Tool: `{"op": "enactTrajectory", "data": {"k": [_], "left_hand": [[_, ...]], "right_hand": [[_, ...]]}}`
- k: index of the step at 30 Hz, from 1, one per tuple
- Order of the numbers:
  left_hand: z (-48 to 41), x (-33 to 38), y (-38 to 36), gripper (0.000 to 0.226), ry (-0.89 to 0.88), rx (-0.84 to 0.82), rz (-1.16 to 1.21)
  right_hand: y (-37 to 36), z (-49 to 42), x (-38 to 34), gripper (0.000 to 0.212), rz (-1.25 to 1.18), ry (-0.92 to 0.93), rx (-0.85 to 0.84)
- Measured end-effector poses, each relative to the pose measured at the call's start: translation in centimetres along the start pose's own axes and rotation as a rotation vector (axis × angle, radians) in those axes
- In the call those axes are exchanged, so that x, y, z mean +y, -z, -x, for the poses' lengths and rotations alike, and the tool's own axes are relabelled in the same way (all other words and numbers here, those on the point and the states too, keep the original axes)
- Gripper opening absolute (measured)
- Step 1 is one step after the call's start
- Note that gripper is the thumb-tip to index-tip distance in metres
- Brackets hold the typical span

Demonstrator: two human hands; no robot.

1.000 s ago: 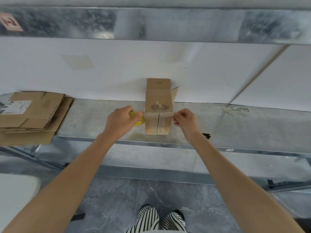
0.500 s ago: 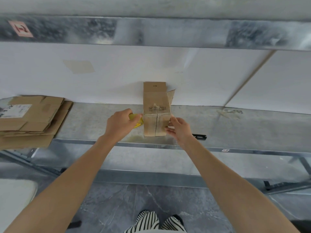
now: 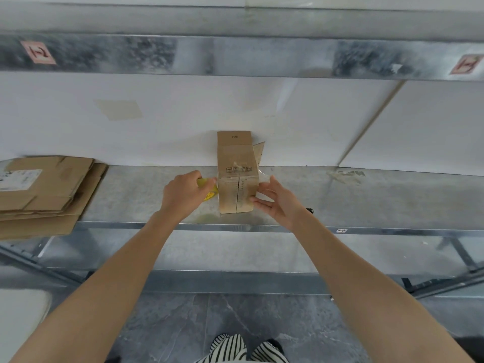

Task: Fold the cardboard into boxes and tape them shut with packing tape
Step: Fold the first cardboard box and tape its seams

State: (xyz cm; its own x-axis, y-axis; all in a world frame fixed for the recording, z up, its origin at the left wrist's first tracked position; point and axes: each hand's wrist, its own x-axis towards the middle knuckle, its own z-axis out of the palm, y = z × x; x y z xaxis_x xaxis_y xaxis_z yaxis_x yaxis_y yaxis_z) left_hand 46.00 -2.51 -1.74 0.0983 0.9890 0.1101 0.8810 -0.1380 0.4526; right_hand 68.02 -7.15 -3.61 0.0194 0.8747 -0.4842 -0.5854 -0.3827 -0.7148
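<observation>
A small brown cardboard box (image 3: 237, 176) lies on the metal shelf (image 3: 366, 200), its near end closed by two flaps that meet in a vertical seam. A flap at its far end stands open against the white wall. My left hand (image 3: 183, 195) is left of the box, closed around a yellow tape roll (image 3: 208, 188) that touches the box's left side. My right hand (image 3: 275, 201) is at the box's right side, fingers spread, fingertips on its near right edge. A strip of clear tape (image 3: 259, 174) shows at the box's right edge.
A stack of flattened cardboard sheets (image 3: 44, 192) lies at the shelf's left end. A black pen-like object (image 3: 310, 210) peeks out behind my right wrist. A metal beam (image 3: 235, 56) runs overhead. Below are grey floor tiles and striped shoes (image 3: 243, 349).
My right hand has opened from a pinch at the box's upper right corner and dropped to its lower right edge, fingers spread. My left hand has stayed beside the box with the roll.
</observation>
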Motion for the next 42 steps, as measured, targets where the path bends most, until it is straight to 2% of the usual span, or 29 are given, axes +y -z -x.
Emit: {"op": "enactTrajectory", "data": {"k": [6,9,11,12,14,17,24,26,30,35,38,40,42], "left_hand": [[-0.1,0.1,0.1,0.042,-0.009,-0.002,-0.032],[-0.2,0.1,0.1,0.043,-0.027,0.005,-0.049],[-0.3,0.0,0.0,0.042,-0.026,0.008,-0.056],[-0.3,-0.1,-0.1,0.043,-0.025,0.009,-0.06],[-0.3,-0.1,-0.2,0.044,-0.024,0.013,-0.069],[-0.4,-0.2,-0.4,0.044,-0.02,0.016,-0.075],[-0.2,0.1,-0.4,0.043,-0.024,0.021,-0.072],[-0.2,0.3,-0.3,0.043,-0.023,0.016,-0.067],[0.1,0.3,-0.3,0.047,0.001,0.01,-0.037],[0.5,0.8,-0.1,0.043,-0.004,0.016,-0.031],[0.6,1.1,0.1,0.04,-0.008,0.023,-0.042],[0.7,1.2,0.2,0.04,0.003,0.02,-0.046],[0.8,1.2,0.2,0.041,0.011,0.02,-0.049]], "right_hand": [[-0.5,-0.4,0.2,0.03,0.057,-0.004,0.143],[-0.9,0.0,-0.2,0.022,0.317,0.212,0.343],[-1.5,0.7,-0.2,0.026,0.477,0.428,0.426],[-2.0,1.3,0.0,0.031,0.53,0.514,0.412],[-2.9,2.3,0.7,0.045,0.615,0.577,0.275],[-3.5,2.2,2.2,0.062,0.712,0.514,0.112],[-4.6,2.3,3.3,0.078,0.79,0.505,0.117],[-4.9,2.2,3.0,0.075,0.817,0.471,0.133],[-4.6,2.4,1.6,0.054,0.743,0.418,0.107],[-4.2,2.2,0.9,0.049,0.725,0.294,0.042],[-4.2,2.6,0.6,0.043,0.815,0.259,0.012],[-4.0,2.7,0.2,0.046,0.917,0.266,0.014],[-3.7,2.8,0.2,0.06,1.082,0.368,0.115]]}}
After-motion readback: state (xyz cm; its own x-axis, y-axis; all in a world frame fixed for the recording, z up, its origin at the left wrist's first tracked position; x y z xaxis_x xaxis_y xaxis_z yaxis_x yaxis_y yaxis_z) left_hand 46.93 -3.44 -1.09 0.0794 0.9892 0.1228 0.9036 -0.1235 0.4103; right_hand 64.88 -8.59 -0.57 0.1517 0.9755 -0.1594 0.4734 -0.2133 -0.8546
